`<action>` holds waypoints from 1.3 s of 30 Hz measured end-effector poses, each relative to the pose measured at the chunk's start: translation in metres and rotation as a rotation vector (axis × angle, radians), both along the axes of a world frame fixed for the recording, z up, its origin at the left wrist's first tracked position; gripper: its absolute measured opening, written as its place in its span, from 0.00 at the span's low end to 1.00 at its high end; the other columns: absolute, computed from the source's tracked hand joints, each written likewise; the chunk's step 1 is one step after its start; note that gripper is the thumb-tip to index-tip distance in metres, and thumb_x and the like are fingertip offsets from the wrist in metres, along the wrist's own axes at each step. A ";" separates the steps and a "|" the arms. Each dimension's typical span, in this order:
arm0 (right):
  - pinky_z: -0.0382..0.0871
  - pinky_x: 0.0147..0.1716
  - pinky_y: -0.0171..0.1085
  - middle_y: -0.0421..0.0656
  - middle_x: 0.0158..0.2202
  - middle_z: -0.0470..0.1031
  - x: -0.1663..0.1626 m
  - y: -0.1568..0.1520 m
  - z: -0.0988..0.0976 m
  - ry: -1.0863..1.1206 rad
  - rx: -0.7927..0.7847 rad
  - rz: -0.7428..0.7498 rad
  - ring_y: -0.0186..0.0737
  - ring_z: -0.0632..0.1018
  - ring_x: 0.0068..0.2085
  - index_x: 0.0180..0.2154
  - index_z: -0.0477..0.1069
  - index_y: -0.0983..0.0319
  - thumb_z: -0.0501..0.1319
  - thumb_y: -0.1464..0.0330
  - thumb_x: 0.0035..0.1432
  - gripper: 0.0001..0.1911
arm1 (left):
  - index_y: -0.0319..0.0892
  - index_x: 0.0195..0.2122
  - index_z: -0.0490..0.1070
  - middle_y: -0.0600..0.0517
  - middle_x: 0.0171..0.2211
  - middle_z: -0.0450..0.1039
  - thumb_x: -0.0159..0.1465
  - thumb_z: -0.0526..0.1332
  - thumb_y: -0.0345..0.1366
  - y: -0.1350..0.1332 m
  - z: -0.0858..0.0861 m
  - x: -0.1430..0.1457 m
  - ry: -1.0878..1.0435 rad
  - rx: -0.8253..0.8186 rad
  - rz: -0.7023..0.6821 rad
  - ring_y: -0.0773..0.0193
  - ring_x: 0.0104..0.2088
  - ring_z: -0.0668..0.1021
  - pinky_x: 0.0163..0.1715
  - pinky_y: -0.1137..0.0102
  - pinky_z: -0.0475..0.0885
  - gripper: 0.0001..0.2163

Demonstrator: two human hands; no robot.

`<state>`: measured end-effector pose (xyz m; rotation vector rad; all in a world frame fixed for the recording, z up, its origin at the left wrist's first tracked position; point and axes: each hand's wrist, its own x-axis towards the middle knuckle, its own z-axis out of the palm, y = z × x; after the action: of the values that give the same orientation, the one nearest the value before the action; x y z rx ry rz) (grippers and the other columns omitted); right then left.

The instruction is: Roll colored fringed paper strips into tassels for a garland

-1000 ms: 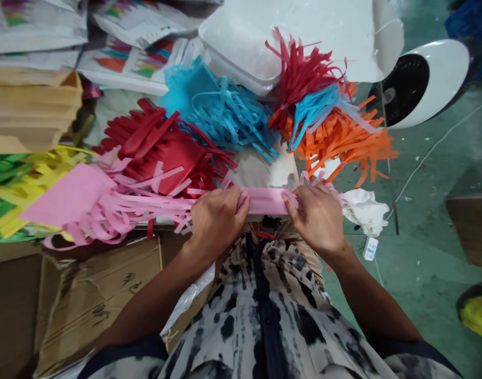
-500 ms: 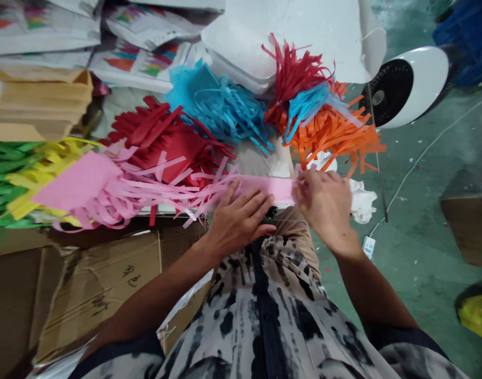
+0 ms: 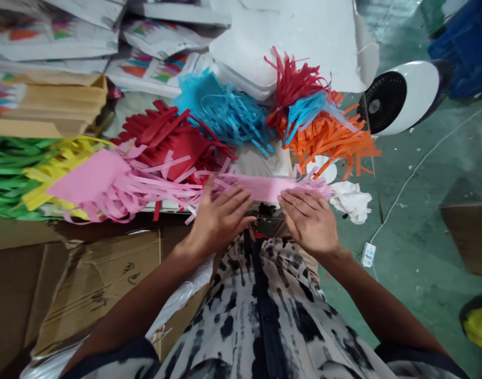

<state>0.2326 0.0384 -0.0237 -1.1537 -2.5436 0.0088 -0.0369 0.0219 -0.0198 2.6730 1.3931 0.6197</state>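
Straight across the person's front, just beyond the patterned shirt (image 3: 233, 316), lies the pink strip (image 3: 264, 188), fringed at both ends, and two flat hands are on it! Left hand (image 3: 221, 221): fingers spread, laid over the left part, clutching nothing. Right hand (image 3: 312, 221): fingers stretched out side by side over the right part, unclenched too. Off to the left, a pink fringed bundle (image 3: 93, 176) overlaps yellow fringe (image 3: 41, 179); a red bundle (image 3: 178, 150) sits behind, blue (image 3: 229, 113) beyond that, and orange fringe (image 3: 335, 137) over on the right. Crumpled white material (image 3: 351, 201) lies just beside the strip's right end.
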 end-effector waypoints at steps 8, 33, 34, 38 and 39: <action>0.62 0.60 0.49 0.40 0.57 0.82 0.009 0.009 -0.001 0.071 -0.030 0.067 0.45 0.81 0.56 0.56 0.79 0.54 0.62 0.72 0.70 0.17 | 0.54 0.42 0.80 0.56 0.43 0.85 0.69 0.67 0.36 -0.006 0.033 -0.040 -0.167 0.134 0.212 0.51 0.52 0.82 0.71 0.36 0.56 0.04; 0.54 0.44 0.47 0.43 0.51 0.84 -0.002 0.005 0.003 -0.052 0.060 0.119 0.46 0.75 0.47 0.56 0.78 0.53 0.63 0.66 0.71 0.14 | 0.49 0.54 0.79 0.48 0.48 0.83 0.69 0.67 0.33 -0.010 -0.017 0.010 -0.094 0.097 0.011 0.56 0.52 0.81 0.51 0.61 0.76 0.13; 0.54 0.44 0.47 0.41 0.48 0.84 0.000 0.006 0.002 -0.033 0.072 0.129 0.45 0.75 0.47 0.55 0.79 0.52 0.63 0.67 0.71 0.13 | 0.49 0.52 0.80 0.49 0.46 0.84 0.70 0.67 0.34 -0.008 -0.017 0.007 -0.113 0.105 0.004 0.57 0.49 0.82 0.49 0.63 0.77 0.11; 0.53 0.47 0.47 0.39 0.47 0.85 0.005 0.011 0.005 0.007 0.051 0.085 0.44 0.75 0.48 0.50 0.81 0.51 0.61 0.64 0.73 0.10 | 0.45 0.44 0.81 0.51 0.40 0.84 0.71 0.65 0.34 -0.002 -0.009 -0.001 -0.199 0.089 0.004 0.61 0.41 0.82 0.42 0.65 0.77 0.04; 0.53 0.48 0.47 0.40 0.48 0.85 0.003 0.012 0.007 0.008 0.024 0.079 0.45 0.75 0.49 0.51 0.81 0.52 0.61 0.60 0.73 0.12 | 0.44 0.43 0.80 0.51 0.39 0.85 0.71 0.65 0.34 -0.001 -0.008 -0.002 -0.212 0.073 0.016 0.61 0.40 0.82 0.42 0.65 0.76 0.04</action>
<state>0.2361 0.0500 -0.0167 -1.0422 -2.5734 0.0027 -0.0390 0.0212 -0.0274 2.5597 1.3611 0.9414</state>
